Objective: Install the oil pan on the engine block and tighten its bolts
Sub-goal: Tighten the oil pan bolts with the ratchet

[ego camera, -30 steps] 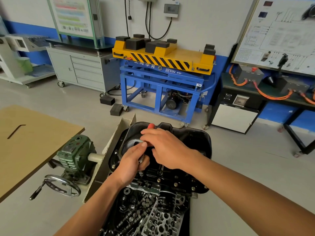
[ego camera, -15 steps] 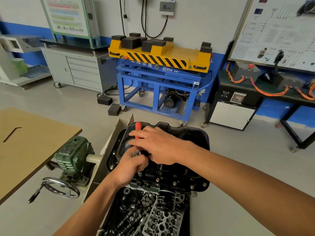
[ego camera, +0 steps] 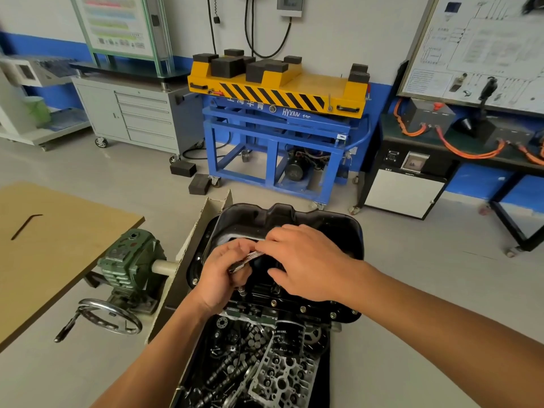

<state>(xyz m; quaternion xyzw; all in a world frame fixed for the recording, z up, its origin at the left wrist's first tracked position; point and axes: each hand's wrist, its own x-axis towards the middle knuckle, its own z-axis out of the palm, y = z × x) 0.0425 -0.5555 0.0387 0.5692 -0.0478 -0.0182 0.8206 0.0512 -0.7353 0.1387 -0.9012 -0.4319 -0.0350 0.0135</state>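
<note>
Here: glossy black oil pan (ego camera: 309,222) seated atop engine block (ego camera: 253,315), silver bolts (ego camera: 273,303) along near flange edge. Left hand (ego camera: 219,278) fingers clamped round blurred tool (ego camera: 245,260); right hand (ego camera: 306,260) fingers curled over its upper end.

- Pale grey floor (ego camera: 426,275) all round, smooth and evenly lit.
- White wall (ego camera: 338,30) from ten to two o'clock, blue band along its foot.
- At twelve o'clock, blue-framed cart (ego camera: 276,128) with yellow, black-striped top, against that wall.
- At eleven o'clock, grey drawer cabinet (ego camera: 138,119) on castors; carries a glazed poster panel (ego camera: 117,25).
- At two o'clock, white wiring board (ego camera: 485,48) above black bench (ego camera: 391,134) strung with orange cables (ego camera: 468,153).
- At nine o'clock, brown tabletop (ego camera: 59,254).
</note>
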